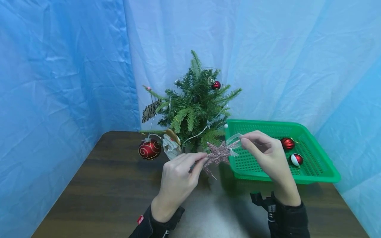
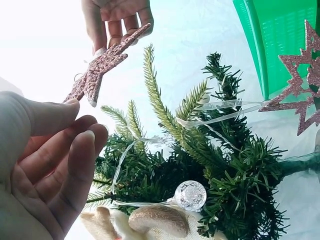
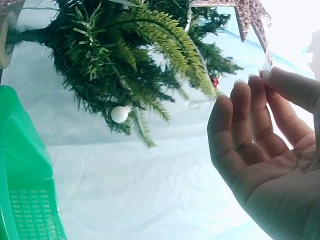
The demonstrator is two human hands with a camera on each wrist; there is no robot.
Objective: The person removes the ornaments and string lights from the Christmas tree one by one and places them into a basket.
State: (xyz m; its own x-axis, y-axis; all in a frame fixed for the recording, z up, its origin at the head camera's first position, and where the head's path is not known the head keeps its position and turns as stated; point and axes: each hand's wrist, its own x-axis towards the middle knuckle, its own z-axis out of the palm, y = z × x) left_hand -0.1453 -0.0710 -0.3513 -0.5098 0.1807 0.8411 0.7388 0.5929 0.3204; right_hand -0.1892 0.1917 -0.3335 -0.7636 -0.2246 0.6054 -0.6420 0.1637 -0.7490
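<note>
Between the two hands, in front of the small Christmas tree (image 1: pixel 193 102), is a pink glitter star ornament (image 1: pixel 219 154) with a sheer white ribbon (image 1: pixel 235 138). My left hand (image 1: pixel 178 175) pinches one of its points between thumb and forefinger. At the opposite side, my right hand (image 1: pixel 269 158) pinches the ribbon by the star's tip; the fingertips partly hide the exact hold. The left wrist view shows the held star (image 2: pixel 97 70) nearly edge-on. There, a second, cut-out glitter star (image 2: pixel 300 82) hangs from a branch by a ribbon.
A green basket (image 1: pixel 322 158) stands right of the tree, holding a red bauble (image 1: pixel 287 143) and a red-and-white bauble (image 1: pixel 296 159). The tree carries a large red bauble (image 1: pixel 149 149), a small red bauble (image 1: pixel 216 85), a wooden ornament (image 1: pixel 151 110) and string lights. Blue curtains surround the table (image 1: pixel 98 185).
</note>
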